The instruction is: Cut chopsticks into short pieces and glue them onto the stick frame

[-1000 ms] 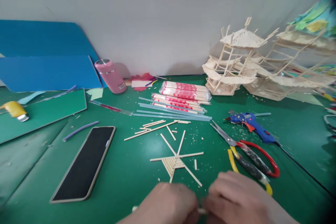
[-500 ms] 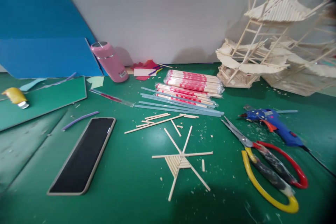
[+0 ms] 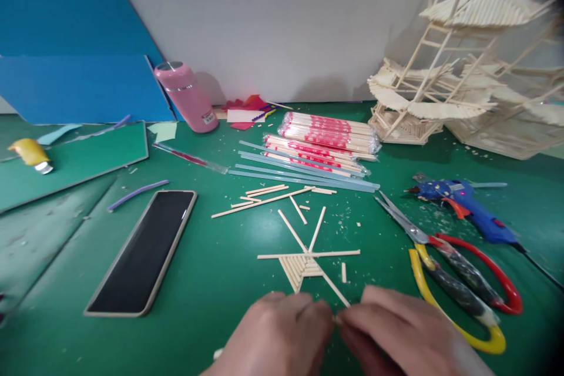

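Small wooden stick piece (image 3: 338, 319): pinched between the fingertips of both hands at the bottom edge of the view, low over the green counter (image 3: 211, 282); only a short pale end shows.

Left hand (image 3: 277, 335): fingers curled together, tips closed on the stick piece, meeting the right hand.

Right hand (image 3: 396, 332): fingers curled, tips closed on the same piece from the other side.

Stick fan assembly (image 3: 306, 261): flat on the counter just beyond the hands; short sticks laid side by side in a wedge, with longer sticks crossing it.

Loose sticks (image 3: 264, 200): scattered farther back, with small offcuts around them.

Scissors (image 3: 458, 276): red and yellow handles, lying to the right of the assembly, blades pointing away from the person.

Glue gun (image 3: 462, 205): blue, lying behind the scissors.

Wrapped stick bundles (image 3: 328, 138): two packs with red print, resting behind the loose sticks, on long pale blue rods (image 3: 299, 173).

Phone (image 3: 143, 249): dark screen up, left of the assembly.

Pink bottle (image 3: 187, 97): leaning by the wall.

Blue boards (image 3: 79, 70): propped at far left.

Stick-built model (image 3: 462, 64): tiered roofs, standing at the far right.
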Action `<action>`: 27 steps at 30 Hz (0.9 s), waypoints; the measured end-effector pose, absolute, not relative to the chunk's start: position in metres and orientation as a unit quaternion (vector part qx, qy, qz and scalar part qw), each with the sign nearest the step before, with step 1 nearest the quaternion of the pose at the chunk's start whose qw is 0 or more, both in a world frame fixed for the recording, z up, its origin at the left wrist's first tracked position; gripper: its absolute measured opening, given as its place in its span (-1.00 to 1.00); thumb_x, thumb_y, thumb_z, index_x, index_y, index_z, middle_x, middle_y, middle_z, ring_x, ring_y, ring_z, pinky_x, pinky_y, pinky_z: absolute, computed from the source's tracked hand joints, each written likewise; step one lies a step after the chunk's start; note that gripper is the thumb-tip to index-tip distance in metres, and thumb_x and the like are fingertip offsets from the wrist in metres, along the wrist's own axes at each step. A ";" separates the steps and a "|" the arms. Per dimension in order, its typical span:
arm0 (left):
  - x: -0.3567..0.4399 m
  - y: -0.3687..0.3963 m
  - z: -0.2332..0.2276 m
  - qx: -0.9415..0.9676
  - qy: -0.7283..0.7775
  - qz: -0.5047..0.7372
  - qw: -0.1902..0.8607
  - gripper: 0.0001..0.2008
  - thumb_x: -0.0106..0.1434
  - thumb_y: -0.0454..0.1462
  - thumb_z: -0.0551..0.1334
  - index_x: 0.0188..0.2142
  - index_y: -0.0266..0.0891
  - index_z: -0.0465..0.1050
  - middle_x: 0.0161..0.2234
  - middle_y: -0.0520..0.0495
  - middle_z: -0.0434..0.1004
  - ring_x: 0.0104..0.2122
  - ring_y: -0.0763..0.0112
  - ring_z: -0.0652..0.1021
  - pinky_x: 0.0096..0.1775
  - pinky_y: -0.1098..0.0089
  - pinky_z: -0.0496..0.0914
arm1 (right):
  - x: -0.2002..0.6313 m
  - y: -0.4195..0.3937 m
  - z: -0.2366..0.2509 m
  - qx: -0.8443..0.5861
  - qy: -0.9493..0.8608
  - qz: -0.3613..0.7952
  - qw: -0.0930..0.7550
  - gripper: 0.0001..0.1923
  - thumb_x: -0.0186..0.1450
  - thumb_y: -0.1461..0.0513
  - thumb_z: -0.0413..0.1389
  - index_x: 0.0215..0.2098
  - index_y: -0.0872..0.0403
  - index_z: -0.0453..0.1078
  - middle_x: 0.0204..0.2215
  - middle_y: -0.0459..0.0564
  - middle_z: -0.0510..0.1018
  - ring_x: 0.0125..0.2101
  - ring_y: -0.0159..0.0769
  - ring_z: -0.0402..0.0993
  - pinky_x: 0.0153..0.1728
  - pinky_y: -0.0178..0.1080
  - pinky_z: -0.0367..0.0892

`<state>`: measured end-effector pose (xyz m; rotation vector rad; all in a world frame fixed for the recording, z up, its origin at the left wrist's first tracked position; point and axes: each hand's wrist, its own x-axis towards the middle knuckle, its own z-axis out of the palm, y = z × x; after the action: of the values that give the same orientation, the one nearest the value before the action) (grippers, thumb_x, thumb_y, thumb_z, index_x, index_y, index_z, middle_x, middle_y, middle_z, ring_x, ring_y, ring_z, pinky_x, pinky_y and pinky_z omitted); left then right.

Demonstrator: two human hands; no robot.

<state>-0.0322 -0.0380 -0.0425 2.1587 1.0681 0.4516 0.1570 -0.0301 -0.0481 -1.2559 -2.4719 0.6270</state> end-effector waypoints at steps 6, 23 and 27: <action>-0.046 -0.013 -0.024 0.841 0.458 0.227 0.178 -0.75 0.26 -0.37 -0.07 -0.37 -0.24 0.37 -0.52 -0.02 0.41 -0.54 0.43 0.42 -0.51 0.46 0.28 | 0.166 0.002 -0.052 -0.557 -0.726 0.330 0.231 -0.81 0.27 0.12 -0.05 -0.31 -0.02 0.37 -0.42 -0.11 0.48 -0.41 -0.37 0.41 -0.43 -0.36 0.29; -0.054 0.022 -0.059 0.807 0.548 0.191 0.106 -0.80 0.22 -0.34 0.04 -0.27 -0.28 0.43 -0.31 -0.15 0.40 -0.29 0.25 0.39 -0.24 0.23 0.28 | 0.165 0.008 -0.058 -0.514 -0.556 0.584 0.293 -0.80 0.23 0.11 0.03 -0.29 0.08 0.33 -0.44 -0.03 0.52 -0.56 -0.46 0.32 -0.52 -0.37 0.28; -0.033 0.008 -0.043 0.775 0.501 0.275 0.270 -0.79 0.24 -0.32 0.05 -0.39 -0.25 0.45 -0.40 -0.07 0.40 -0.37 0.37 0.39 -0.30 0.36 0.27 | 0.162 0.005 -0.055 -0.487 -0.563 0.593 0.308 -0.82 0.23 0.12 0.03 -0.34 0.06 0.32 -0.37 -0.04 0.45 -0.49 -0.45 0.29 -0.46 -0.36 0.26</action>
<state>-0.0326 0.0080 -0.0428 2.0891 1.3494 0.7418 0.1615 0.0049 -0.0551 -1.2865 -1.4888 1.5677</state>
